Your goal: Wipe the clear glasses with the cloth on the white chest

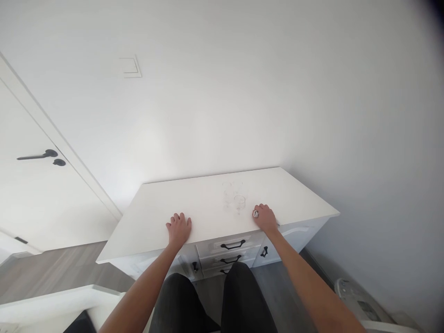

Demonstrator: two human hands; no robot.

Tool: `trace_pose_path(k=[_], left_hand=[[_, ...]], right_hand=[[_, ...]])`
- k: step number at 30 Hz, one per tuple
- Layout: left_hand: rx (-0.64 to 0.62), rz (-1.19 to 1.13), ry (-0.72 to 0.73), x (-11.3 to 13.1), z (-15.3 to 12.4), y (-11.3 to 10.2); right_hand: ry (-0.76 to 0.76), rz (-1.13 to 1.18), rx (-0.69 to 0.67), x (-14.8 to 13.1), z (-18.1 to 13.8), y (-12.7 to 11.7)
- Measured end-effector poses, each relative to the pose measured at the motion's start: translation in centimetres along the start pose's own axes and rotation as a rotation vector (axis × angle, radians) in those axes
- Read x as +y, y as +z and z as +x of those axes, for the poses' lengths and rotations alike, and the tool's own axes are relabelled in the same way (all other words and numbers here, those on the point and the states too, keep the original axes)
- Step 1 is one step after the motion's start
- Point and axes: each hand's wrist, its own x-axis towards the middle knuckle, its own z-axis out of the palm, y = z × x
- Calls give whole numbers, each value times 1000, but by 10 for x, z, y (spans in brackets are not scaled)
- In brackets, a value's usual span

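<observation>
My left hand (178, 229) rests on the white top of a cabinet (201, 199), fingers spread and nothing in them. Closer to the front edge on the other side, my right hand (264, 217) is curled around a small whitish object (255, 213) with a dark mark; most of it is covered by the fingers, so its kind is unclear. Just left of that hand stands a clear stemmed glass (239, 203). Behind it are more clear glasses (226, 189), faint against the white surface.
Dark handles (233, 244) stick out from the cabinet's drawers. A white door (21, 185) with a black lever handle (36, 155) is at the left. Behind the cabinet, a light switch (131, 67) sits on the wall. A white appliance-like thing (360, 298) stands low at the right.
</observation>
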Motion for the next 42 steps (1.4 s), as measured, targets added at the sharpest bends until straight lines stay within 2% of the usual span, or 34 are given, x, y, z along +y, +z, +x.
trace_pose_path(k=[14, 32, 42], left_hand=[[-14, 6, 8, 1, 1, 3], [-8, -46, 10, 0, -1, 2], [-8, -36, 10, 0, 0, 3]], right_hand=[[82, -55, 1, -1, 1, 8], [84, -52, -2, -5, -1, 3], [68, -54, 6, -1, 1, 8]])
